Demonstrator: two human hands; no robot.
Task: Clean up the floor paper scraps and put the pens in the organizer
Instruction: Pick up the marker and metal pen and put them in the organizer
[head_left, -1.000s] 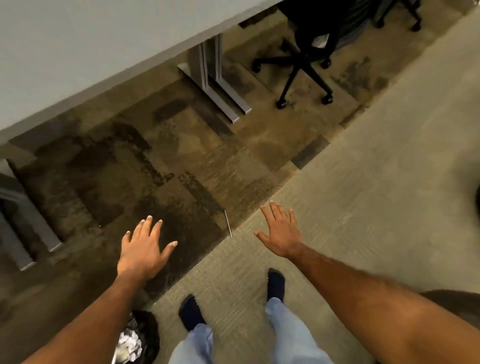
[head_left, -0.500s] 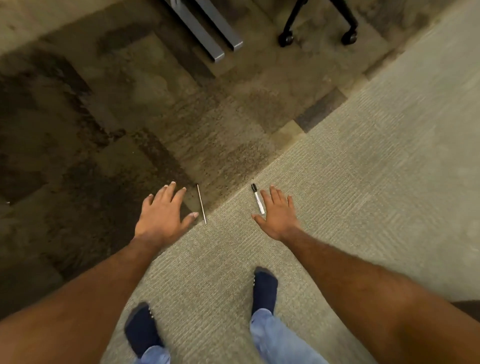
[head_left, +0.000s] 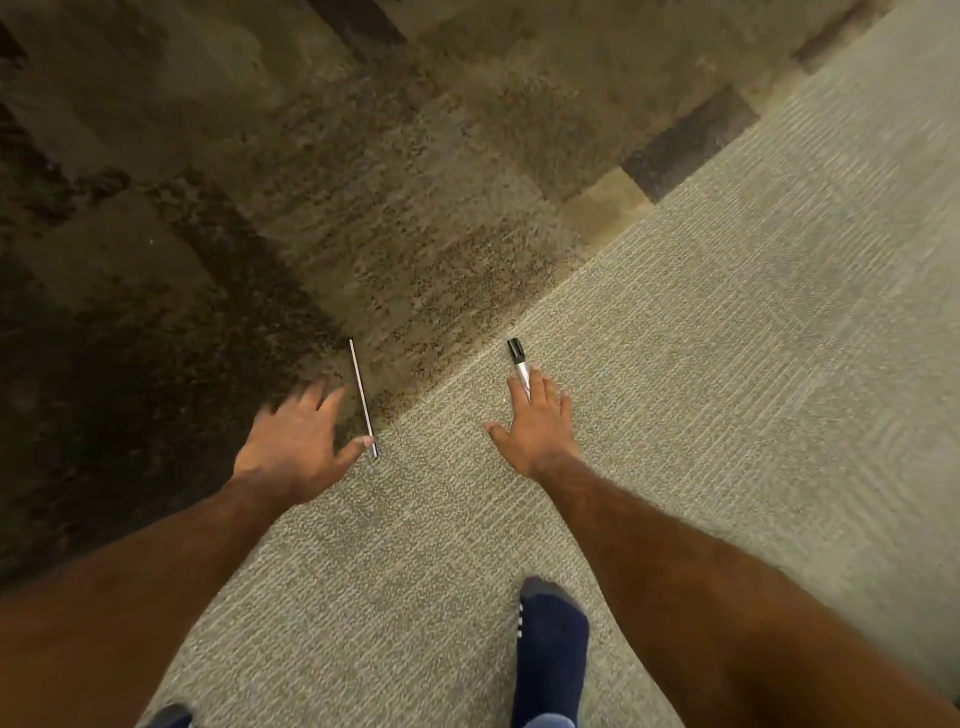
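Two pens lie on the carpet. A thin silver pen (head_left: 362, 396) rests across the seam between the dark patterned carpet and the light grey carpet. My left hand (head_left: 296, 441) is spread open just left of it, thumb tip touching its near end. A white marker with a black cap (head_left: 518, 359) lies on the light carpet. My right hand (head_left: 535, 423) is spread open over the marker's near end, fingertips covering that part. Neither hand holds anything. No paper scraps or organizer are in view.
Dark mottled carpet (head_left: 208, 208) fills the upper left, light grey carpet (head_left: 727, 364) the right and bottom. My foot in a dark blue sock (head_left: 548, 644) stands below the right hand; the other foot (head_left: 166, 717) shows at the bottom edge.
The view has dropped closer to the floor; desk legs and chair have left the frame. Both hands have reached down to the pens, the right one now over the marker's end.
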